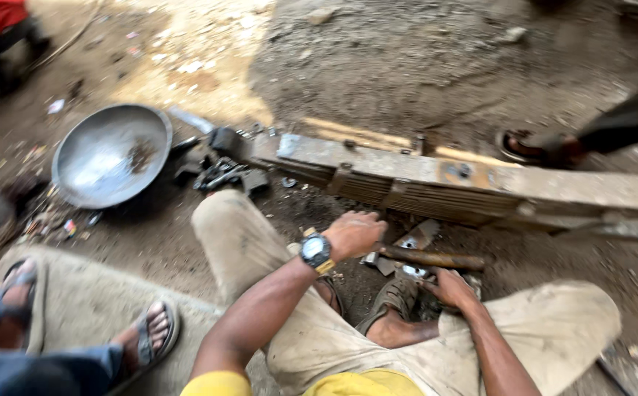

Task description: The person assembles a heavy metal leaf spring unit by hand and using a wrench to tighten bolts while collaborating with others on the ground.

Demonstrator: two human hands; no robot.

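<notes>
Rusty rod (432, 258) low beside leaf-spring stack (436, 192), on dirt ground (407, 66). Left hand (353, 233) closed around one end; right hand (449, 287) part open, resting just under. Positioning step; steadying likely needed next.

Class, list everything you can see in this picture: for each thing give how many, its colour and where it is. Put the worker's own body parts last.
leaf spring stack: one, rusty brown-grey, lying across the ground from centre to right edge
metal bowl: one, grey, on the dirt at left
dark metal parts: a small heap, black, between bowl and spring end
metal rod: one, rusty brown, below the spring
flat metal pieces: a few, silver, under the rod
other people's sandalled feet: two at lower left, one at right by the spring
wristwatch: one, black, on the left wrist
left hand: one, gripping the rod's end
right hand: one, just below the rod; contact unclear
</notes>
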